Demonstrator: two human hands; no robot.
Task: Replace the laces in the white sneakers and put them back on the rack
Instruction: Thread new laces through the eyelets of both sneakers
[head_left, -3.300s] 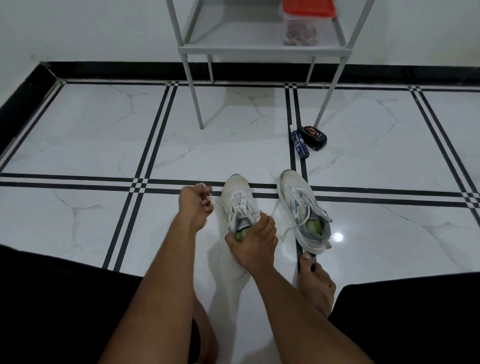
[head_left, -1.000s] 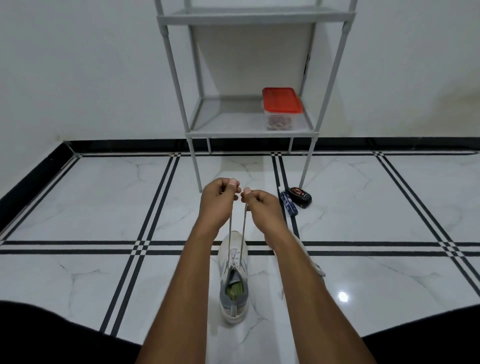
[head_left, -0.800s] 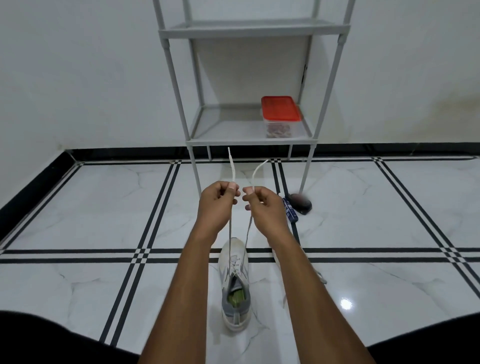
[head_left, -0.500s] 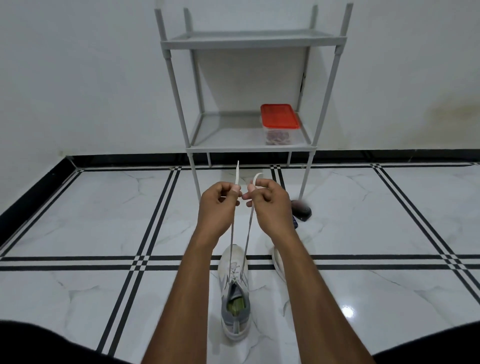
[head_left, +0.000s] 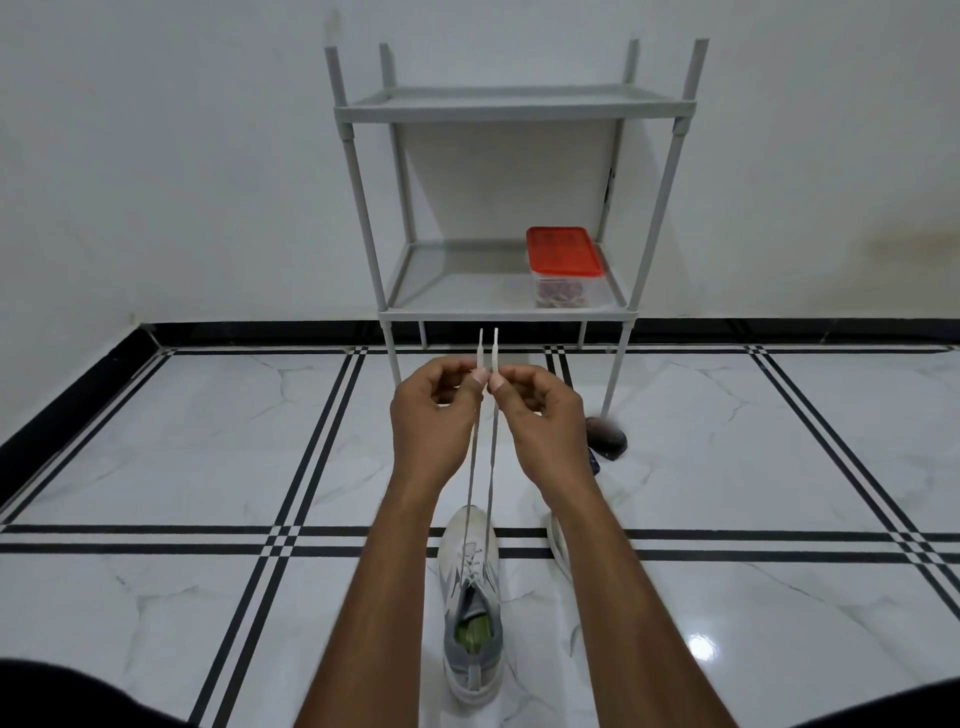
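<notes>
Left hand: I see it pinched shut on one lace end, thumb against forefinger
Right hand: pinched likewise on the other end; the tips stand level, side by side above the fingers
Sneaker: on the floor between the forearms, toe away from me, both strands drawn taut up from the top eyelets
Step in hand: evening the lace, I judge; I'd keep equal pull on both ends and confirm the tips match before tying
Second sneaker: mostly hidden behind the right forearm
Rack: ahead by the wall; red-lidded box takes the lower shelf's right side, left side is free
Obstacles: dark object by the rack's front right leg; blurred, cannot identify
</notes>
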